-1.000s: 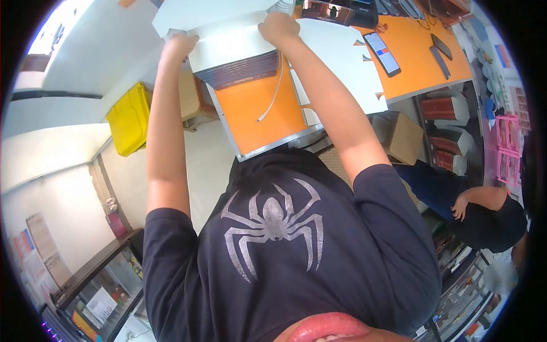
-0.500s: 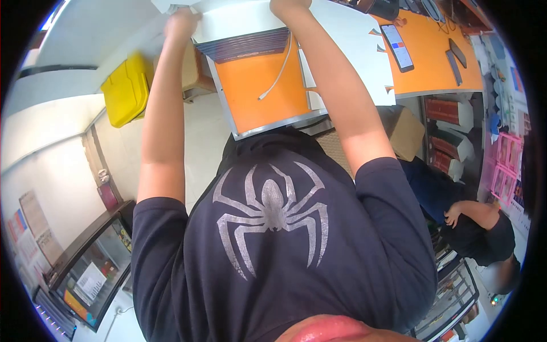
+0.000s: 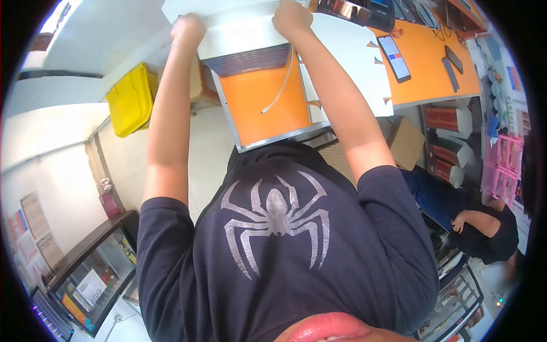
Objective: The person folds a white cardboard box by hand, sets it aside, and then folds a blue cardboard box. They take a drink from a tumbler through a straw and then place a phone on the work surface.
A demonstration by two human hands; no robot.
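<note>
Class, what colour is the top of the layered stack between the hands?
The rectangular, layered stack is white on top, clearest in the head view.

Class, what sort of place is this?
Probably a small shop or workroom, judging by the orange-topped rectangular table, flat white notched sheets and dark-framed glass cabinet.

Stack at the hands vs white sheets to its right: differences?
The stack shows a thick, dark, layered near edge; the white sheets look thin and flat.
The stack's near edge looks straight; the white sheets have notches along their right side.
The stack has the left hand and right hand near its far side; the white sheets are partly hidden by the right forearm.
Both show white tops on the orange table.
</note>
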